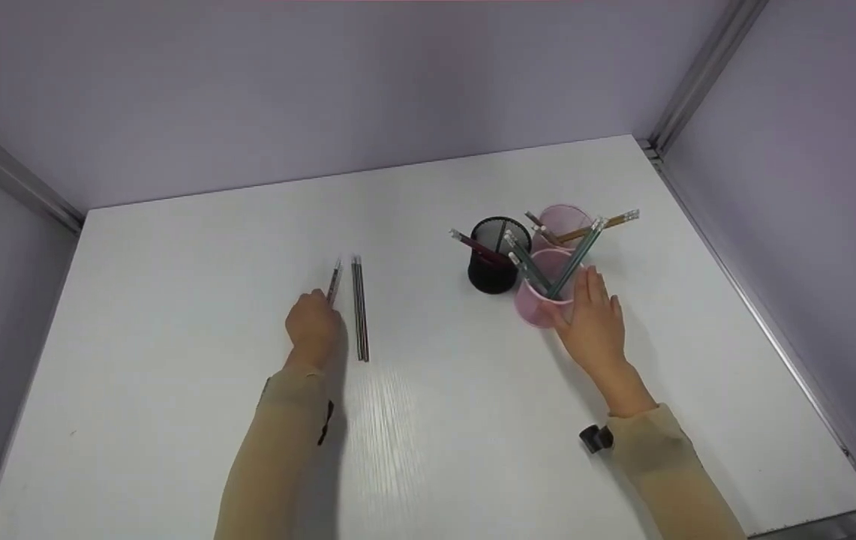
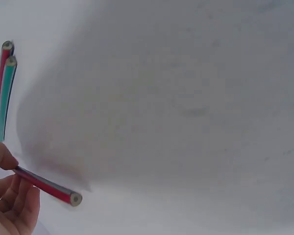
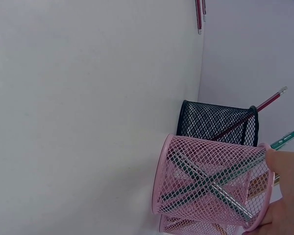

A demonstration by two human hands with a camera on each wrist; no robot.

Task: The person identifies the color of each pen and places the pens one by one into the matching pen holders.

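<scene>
On white table (image 1: 172, 315) | I'm pinching a red pencil (image 2: 46, 186) in left hand (image 1: 313, 324) | right hand (image 1: 594, 324) is steadying pink mesh cup (image 1: 540, 289), fingers straight | two pencils (image 1: 359, 307) are still lying loose.

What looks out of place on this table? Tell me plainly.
Two pencils lie loose on the table, apart from the three mesh cups; the left hand pinches a third pencil. The right hand rests against the near pink cup. Nothing is spilled or visibly damaged.
</scene>
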